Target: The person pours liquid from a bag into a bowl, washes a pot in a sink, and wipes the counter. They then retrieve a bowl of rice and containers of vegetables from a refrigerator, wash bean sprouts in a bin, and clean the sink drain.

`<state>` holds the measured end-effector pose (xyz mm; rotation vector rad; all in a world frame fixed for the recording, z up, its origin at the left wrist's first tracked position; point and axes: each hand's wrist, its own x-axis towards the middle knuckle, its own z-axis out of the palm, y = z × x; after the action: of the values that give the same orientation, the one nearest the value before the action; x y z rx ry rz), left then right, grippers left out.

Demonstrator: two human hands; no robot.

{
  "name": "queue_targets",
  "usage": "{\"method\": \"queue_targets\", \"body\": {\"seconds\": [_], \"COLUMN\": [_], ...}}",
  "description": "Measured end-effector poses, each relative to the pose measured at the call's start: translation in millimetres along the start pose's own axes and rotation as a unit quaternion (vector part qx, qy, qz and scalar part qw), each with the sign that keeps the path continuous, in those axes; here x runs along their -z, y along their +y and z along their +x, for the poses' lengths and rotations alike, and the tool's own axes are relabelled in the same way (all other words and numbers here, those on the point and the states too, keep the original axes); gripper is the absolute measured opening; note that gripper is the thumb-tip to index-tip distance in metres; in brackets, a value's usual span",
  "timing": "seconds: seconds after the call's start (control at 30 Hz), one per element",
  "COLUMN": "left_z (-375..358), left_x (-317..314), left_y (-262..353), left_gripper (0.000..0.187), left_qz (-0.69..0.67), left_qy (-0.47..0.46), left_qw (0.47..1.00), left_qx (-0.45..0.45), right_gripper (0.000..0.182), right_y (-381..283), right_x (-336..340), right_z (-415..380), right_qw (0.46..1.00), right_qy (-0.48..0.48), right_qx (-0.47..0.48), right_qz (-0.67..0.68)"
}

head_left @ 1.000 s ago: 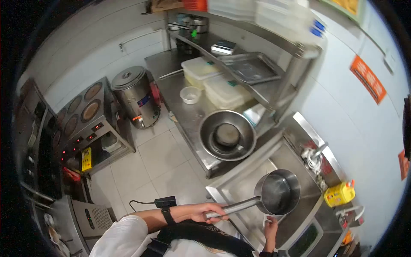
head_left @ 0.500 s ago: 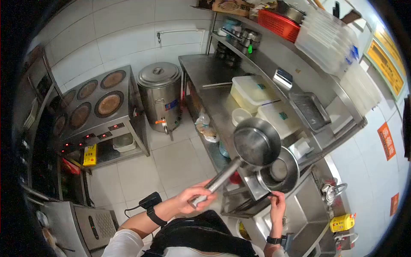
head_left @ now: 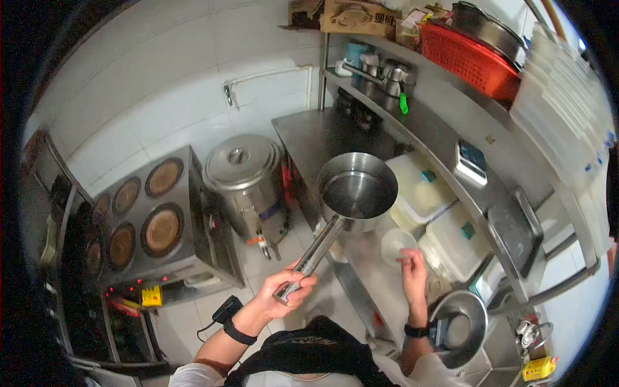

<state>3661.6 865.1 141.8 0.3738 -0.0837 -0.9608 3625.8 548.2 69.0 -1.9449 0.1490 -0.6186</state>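
A stainless steel saucepan is held up by its thick handle in my left hand, whose fingers are wrapped round the end. The pan tilts toward me, and its dark inside shows. My right hand is over the steel counter, with its fingers loosely apart at the edge of a small round white tub. Whether they touch the tub is hard to tell. Beside it stand two lidded plastic containers with pale contents. A wide metal bowl sits below my right wrist.
Left stands a cooker with several round plates, and beside it a tall lidded steel urn with a tap. A shelf over the counter holds a scale and a dark tray. A red basket and stacked clear containers are higher up.
My view has swung toward the cooker and counter. My right hand has moved from the metal bowl's rim to the white tub. The saucepan is still in my left hand.
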Motion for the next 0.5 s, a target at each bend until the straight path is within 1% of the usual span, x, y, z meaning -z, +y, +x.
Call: {"method": "queue_targets", "body": {"seconds": [0.07, 0.13, 0.2, 0.27, 0.33, 0.4, 0.43, 0.47, 0.5], "left_z": [26.2, 50.1, 74.4, 101.0, 127.5, 153.3, 165.5, 175.7, 185.0], "left_x": [3.3, 8.9, 12.8, 11.8, 22.3, 33.5, 34.0, 36.5, 39.6], "left_y": [35.1, 67.0, 92.4, 120.2, 144.7, 170.2, 183.9, 197.2, 210.5], "left_gripper": [0.042, 0.042, 0.042, 0.039, 0.038, 0.038, 0.042, 0.042, 0.045], "left_qz": [-0.016, -0.006, -0.006, 0.032, 0.035, -0.013, -0.002, -0.004, 0.090], "left_qy": [0.015, 0.019, 0.021, -0.012, -0.016, -0.019, -0.025, -0.035, -0.031], "left_qw": [1.000, 1.000, 1.000, 0.999, 0.999, 0.999, 0.999, 0.999, 0.995], "left_qx": [-0.004, -0.002, -0.001, -0.006, 0.000, 0.036, 0.037, 0.041, 0.025], "right_gripper": [0.015, 0.015, 0.016, 0.022, 0.032, 0.039, 0.041, 0.041, 0.042], "right_y": [-7.6, 3.6, -3.4, -18.1, -18.3, -1.5, 6.7, 24.9, 47.8], "right_x": [-24.2, -44.4, -56.6, -74.8, -88.1, -96.0, -93.7, -92.0, -90.6], "right_z": [78.6, 161.7, 242.7, 314.1, 374.5, 435.5, 461.5, 487.0, 515.7], "right_qw": [0.993, 0.989, 0.981, 0.943, 0.898, 0.885, 0.893, 0.889, 0.882], "right_qy": [0.024, 0.045, 0.053, 0.082, 0.075, 0.088, 0.072, 0.077, 0.103], "right_qx": [0.103, 0.126, 0.175, 0.253, 0.308, 0.270, 0.207, 0.208, 0.151], "right_qz": [-0.056, -0.061, -0.069, -0.198, -0.305, -0.369, -0.393, -0.401, -0.435]}}
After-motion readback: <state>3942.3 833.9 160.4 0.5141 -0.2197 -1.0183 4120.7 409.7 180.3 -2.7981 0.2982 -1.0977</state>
